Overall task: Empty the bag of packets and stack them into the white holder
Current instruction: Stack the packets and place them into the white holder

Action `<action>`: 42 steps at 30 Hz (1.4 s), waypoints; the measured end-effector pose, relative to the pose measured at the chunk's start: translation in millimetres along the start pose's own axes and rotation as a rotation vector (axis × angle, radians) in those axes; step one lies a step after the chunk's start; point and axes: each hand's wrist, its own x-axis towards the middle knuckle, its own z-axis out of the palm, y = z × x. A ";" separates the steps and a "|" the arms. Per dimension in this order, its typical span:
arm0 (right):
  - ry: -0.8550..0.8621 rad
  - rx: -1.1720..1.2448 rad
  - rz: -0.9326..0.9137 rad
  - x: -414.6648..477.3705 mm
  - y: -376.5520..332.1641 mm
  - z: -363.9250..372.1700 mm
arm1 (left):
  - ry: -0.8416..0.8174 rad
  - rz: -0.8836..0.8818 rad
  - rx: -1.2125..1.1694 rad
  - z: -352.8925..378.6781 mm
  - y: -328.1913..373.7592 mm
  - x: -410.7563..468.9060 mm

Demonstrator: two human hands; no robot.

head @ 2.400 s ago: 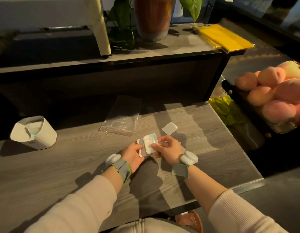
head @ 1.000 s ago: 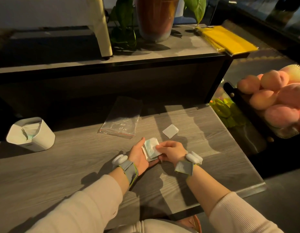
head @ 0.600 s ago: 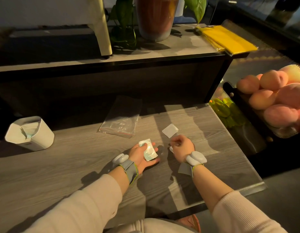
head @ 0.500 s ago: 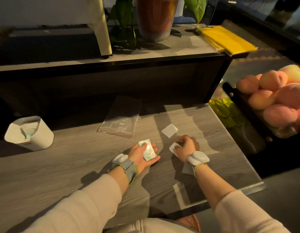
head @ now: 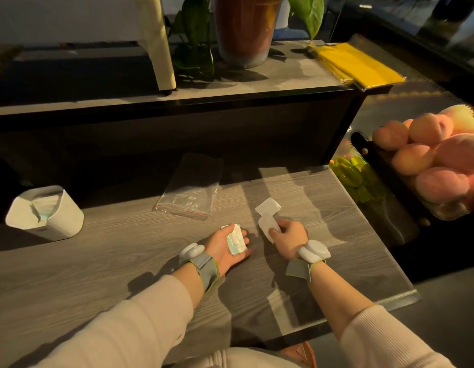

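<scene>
White square paper packets (head: 234,240) sit clamped in the left hand (head: 225,248), well right of the white holder (head: 44,212), while the right hand (head: 287,239) pinches another packet (head: 266,227), which could slip.

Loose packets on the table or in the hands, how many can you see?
3 visible: a stack in the left hand, possibly several; one pinched by the right hand; one lying beyond it.
</scene>
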 end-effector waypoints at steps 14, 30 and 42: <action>-0.222 0.012 -0.416 -8.4 -46.8 -0.3 | 0.060 0.148 0.090 14.3 25.6 6.3; -0.173 -0.521 -0.265 90.0 -2.4 -6.1 | 0.079 0.152 -0.011 3.1 36.4 7.2; 0.001 0.005 -0.198 41.0 -59.0 -12.3 | 0.004 0.101 -0.175 -2.8 44.4 -8.9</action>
